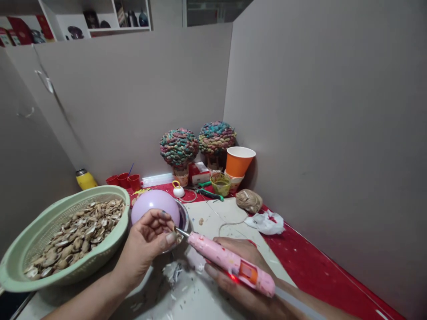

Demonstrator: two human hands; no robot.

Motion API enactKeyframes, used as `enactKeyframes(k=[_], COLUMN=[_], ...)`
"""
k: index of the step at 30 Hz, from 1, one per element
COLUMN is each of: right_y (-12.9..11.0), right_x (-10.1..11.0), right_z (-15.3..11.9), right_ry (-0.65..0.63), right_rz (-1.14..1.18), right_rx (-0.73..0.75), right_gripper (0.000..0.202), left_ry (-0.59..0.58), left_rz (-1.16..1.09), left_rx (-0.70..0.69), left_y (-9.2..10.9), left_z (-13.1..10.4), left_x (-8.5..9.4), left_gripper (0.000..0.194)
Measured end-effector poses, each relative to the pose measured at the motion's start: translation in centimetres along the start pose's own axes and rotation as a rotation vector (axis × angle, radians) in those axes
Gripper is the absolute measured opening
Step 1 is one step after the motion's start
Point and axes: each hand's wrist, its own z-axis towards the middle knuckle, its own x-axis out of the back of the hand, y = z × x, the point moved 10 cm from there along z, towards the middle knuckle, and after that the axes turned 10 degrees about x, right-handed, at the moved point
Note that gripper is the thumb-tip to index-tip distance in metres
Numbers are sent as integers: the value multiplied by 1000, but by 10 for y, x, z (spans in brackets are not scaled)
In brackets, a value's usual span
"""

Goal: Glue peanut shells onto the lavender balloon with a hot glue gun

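Note:
My right hand (pixel 245 250) is closed around a pink hot glue gun (pixel 213 251), its metal nozzle pointing left and a red light glowing on its side. My left hand (pixel 147 238) pinches a small tan nut shell (pixel 179 235) between thumb and fingers, right at the nozzle tip. Whether nozzle and shell touch, I cannot tell. Just behind my left hand, a lilac balloon (pixel 155 204) rests in a metal bowl (pixel 184 218), partly hidden by my fingers. To the left stands a green colander (pixel 115 193) heaped with peanut-like shells (pixel 78 235).
Two shell-covered ball trees (pixel 179 147) stand at the back, beside an orange paper cup (pixel 239 162) and a yellowish tub (pixel 220 184). Green-handled pliers (pixel 210 194), a twine ball (pixel 249 201) and a white plastic bag (pixel 267 222) lie nearby. Red cups (pixel 123 180) and a yellow bottle (pixel 86 179) stand back left.

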Motion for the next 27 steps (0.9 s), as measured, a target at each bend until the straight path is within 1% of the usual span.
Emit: enactKeyframes(k=[3,6,11,16,23,27], right_y=[-11,-10,-9,-8,-12,-4], right_x=[-1,-2,-2,-2,-1,-4], right_z=[2,2,1,0,1,-2], right_ry=[-41,-52,-34,-43,-35,-60], right_rz=[-76,-100,-135,-138,-118,-146], right_rx=[94,114,166,162,180,164], right_gripper=[33,32,31,31,31,31], left_ry=[2,17,26,37,4,6], left_rz=[27,42,65,76,79,93], left_rx=[-28,-38,-62,-81,-83,-80], left_y=[4,6,9,11,11,11], left_z=[-1,-1,0,0,-1,0], left_x=[0,0,-2,-2,-5,-6], left_gripper=[30,33,34,34,38,38])
